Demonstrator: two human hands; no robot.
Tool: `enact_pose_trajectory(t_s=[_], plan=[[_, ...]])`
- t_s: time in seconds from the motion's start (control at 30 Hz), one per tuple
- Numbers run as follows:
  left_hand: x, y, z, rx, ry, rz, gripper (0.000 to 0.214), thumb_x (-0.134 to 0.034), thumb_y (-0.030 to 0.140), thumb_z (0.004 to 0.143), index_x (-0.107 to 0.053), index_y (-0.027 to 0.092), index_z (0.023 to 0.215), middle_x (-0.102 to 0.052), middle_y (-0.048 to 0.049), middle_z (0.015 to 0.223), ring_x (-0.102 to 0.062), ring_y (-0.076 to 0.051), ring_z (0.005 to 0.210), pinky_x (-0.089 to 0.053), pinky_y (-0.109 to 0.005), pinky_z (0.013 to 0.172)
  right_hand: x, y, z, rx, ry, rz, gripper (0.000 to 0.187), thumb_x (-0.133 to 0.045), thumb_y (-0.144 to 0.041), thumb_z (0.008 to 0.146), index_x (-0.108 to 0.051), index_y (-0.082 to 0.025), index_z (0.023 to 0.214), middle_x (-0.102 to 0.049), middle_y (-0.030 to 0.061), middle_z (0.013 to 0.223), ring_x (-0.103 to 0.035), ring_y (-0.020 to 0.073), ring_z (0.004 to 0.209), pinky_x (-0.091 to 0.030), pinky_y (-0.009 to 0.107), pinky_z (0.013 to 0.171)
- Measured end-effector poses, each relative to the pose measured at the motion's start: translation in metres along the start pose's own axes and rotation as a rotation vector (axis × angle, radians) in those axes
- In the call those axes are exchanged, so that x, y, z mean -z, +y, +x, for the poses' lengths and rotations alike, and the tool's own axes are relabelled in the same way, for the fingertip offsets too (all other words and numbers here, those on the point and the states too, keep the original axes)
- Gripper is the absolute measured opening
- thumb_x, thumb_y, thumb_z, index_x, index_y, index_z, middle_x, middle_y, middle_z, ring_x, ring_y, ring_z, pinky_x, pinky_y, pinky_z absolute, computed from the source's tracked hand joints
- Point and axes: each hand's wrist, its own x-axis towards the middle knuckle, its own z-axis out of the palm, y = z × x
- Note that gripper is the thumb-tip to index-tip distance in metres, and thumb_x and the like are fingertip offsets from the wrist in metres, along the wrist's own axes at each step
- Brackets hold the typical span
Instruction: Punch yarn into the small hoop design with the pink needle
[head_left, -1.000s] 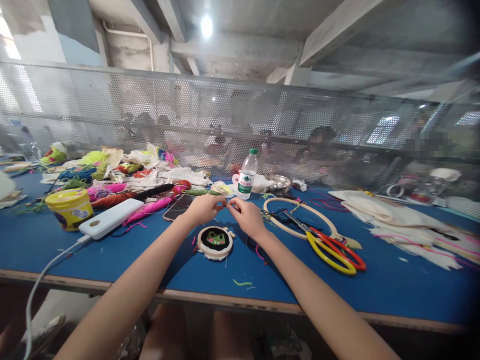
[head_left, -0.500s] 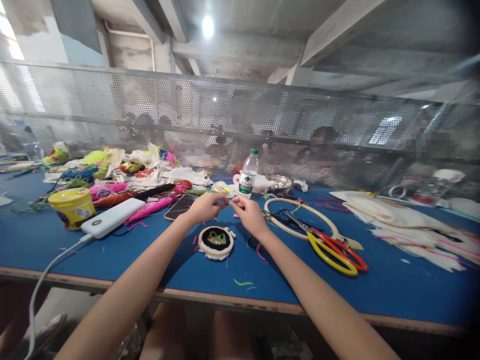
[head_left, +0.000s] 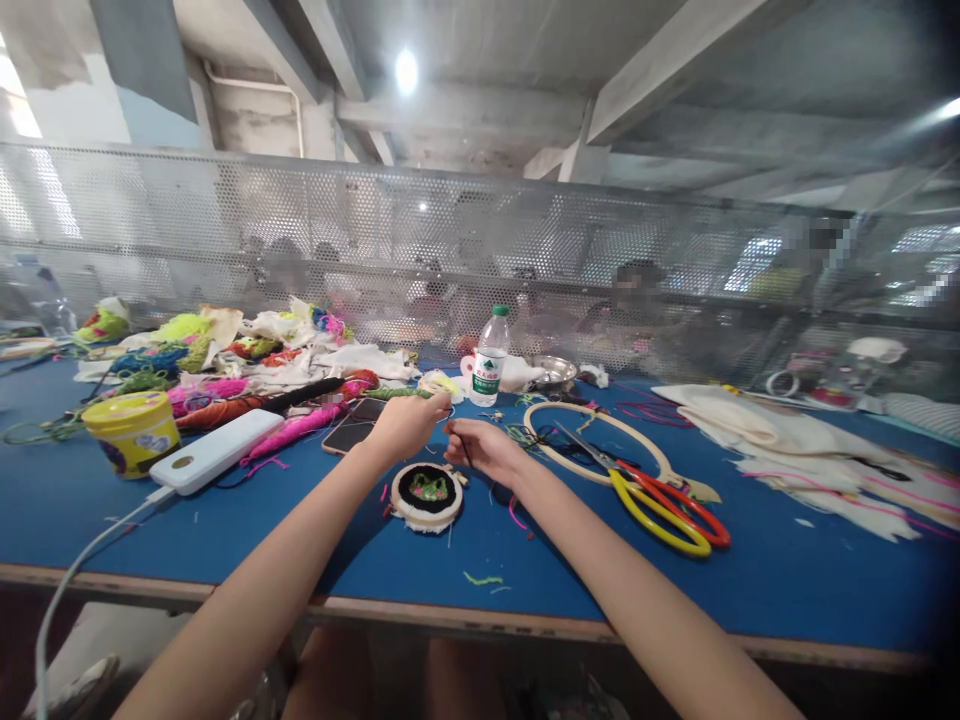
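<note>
Both my hands hover over the blue table (head_left: 225, 520), just above a small round embroidery hoop (head_left: 428, 494) with black and green stitching. My left hand (head_left: 409, 423) is closed in a pinch, its fingertips raised toward the right. My right hand (head_left: 480, 448) is also pinched and holds a thin dark thread or needle that hangs down from its fingers. The two hands nearly touch at the fingertips.
Yellow and red scissors (head_left: 660, 495) lie across a large wooden hoop (head_left: 600, 445) on the right. A water bottle (head_left: 487, 357), a phone (head_left: 349, 428), a white power bank (head_left: 216, 449), a yellow tub (head_left: 133, 433), yarn heaps (head_left: 225, 355) and white cloth (head_left: 795, 440) surround them. A perforated metal screen (head_left: 525, 260) stands behind.
My right hand dropped slightly and turned, drawing away from the left, with the dark strand now hanging from it. The view shifted a little.
</note>
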Motion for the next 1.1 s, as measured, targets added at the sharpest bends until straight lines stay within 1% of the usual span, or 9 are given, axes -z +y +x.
enact_pose_trajectory(t_s=[0.13,0.37,0.43,0.6,0.67,0.73,0.8,0.87,1.1], plan=[[0.006,0.001,0.001,0.042,0.143,-0.111,0.022,-0.032,0.029,0.088,-0.051,0.022,0.097,-0.066,-0.0028,0.078,-0.061,-0.018,0.071,-0.035,-0.023,0.057,-0.002,-0.001,-0.001,0.019,-0.027,0.061,0.008,-0.059,-0.022,0.072,-0.057,-0.015,0.069,-0.054,-0.0029,0.055,-0.056,0.0086,0.053,-0.049,0.025,0.065],[0.029,0.003,0.020,0.121,0.439,-0.331,0.019,-0.038,0.031,0.086,-0.054,0.022,0.091,-0.065,-0.0009,0.076,-0.058,-0.015,0.067,-0.036,-0.023,0.060,0.000,-0.008,0.001,0.073,0.041,0.046,0.013,-0.065,-0.026,0.071,-0.060,-0.015,0.074,-0.063,0.0014,0.061,-0.060,0.0106,0.057,-0.049,0.022,0.056],[0.037,0.006,0.034,0.151,0.482,-0.484,0.014,-0.042,0.028,0.083,-0.054,0.022,0.088,-0.064,0.0002,0.068,-0.056,-0.013,0.061,-0.036,-0.023,0.058,0.002,-0.010,0.000,0.090,0.075,0.048,0.012,-0.064,-0.025,0.072,-0.060,-0.015,0.076,-0.064,0.0013,0.063,-0.061,0.0105,0.060,-0.047,0.020,0.053],[0.052,0.013,0.074,0.267,0.598,-1.127,0.002,-0.051,0.021,0.078,-0.050,0.019,0.079,-0.065,-0.0011,0.065,-0.060,-0.011,0.061,-0.041,-0.023,0.063,0.004,-0.015,-0.002,0.120,0.117,0.038,0.008,-0.062,-0.021,0.072,-0.061,-0.014,0.075,-0.065,0.0013,0.060,-0.061,0.0093,0.057,-0.042,0.016,0.048],[0.056,0.015,0.084,0.322,0.587,-1.371,0.007,-0.051,0.014,0.078,-0.047,0.017,0.073,-0.064,-0.0012,0.062,-0.062,-0.012,0.063,-0.043,-0.025,0.069,0.006,-0.018,-0.003,0.136,0.135,0.036,0.007,-0.062,-0.021,0.073,-0.061,-0.014,0.075,-0.064,0.0009,0.059,-0.060,0.0087,0.056,-0.040,0.015,0.045],[0.061,0.016,0.090,0.392,0.508,-1.550,0.012,-0.049,0.010,0.079,-0.045,0.017,0.070,-0.063,-0.0017,0.060,-0.063,-0.012,0.063,-0.044,-0.026,0.072,0.009,-0.021,-0.004,0.147,0.156,0.036,0.006,-0.061,-0.021,0.073,-0.061,-0.014,0.075,-0.064,0.0001,0.059,-0.057,0.0075,0.051,-0.039,0.015,0.043],[0.064,0.015,0.093,0.460,0.384,-1.639,0.014,-0.049,0.010,0.080,-0.045,0.017,0.068,-0.064,-0.0031,0.061,-0.064,-0.013,0.063,-0.044,-0.028,0.072,0.013,-0.024,-0.004,0.155,0.174,0.040,0.005,-0.059,-0.019,0.074,-0.061,-0.015,0.074,-0.063,-0.0012,0.059,-0.052,0.0054,0.045,-0.038,0.015,0.042],[0.067,0.014,0.094,0.498,0.334,-1.658,0.015,-0.049,0.010,0.081,-0.046,0.016,0.067,-0.065,-0.0039,0.061,-0.064,-0.013,0.064,-0.044,-0.029,0.073,0.016,-0.026,-0.004,0.164,0.175,0.049,0.004,-0.057,-0.017,0.075,-0.060,-0.015,0.074,-0.062,-0.0025,0.058,-0.048,0.0037,0.041,-0.037,0.015,0.040],[0.069,0.014,0.100,0.428,0.493,-1.739,0.014,-0.049,0.009,0.081,-0.048,0.016,0.068,-0.066,-0.0037,0.060,-0.065,-0.013,0.068,-0.045,-0.028,0.079,0.006,-0.023,-0.008,0.075,-0.012,0.055,0.010,-0.058,-0.020,0.076,-0.061,-0.016,0.085,-0.060,-0.0013,0.059,-0.049,0.0051,0.042,-0.038,0.016,0.040]])
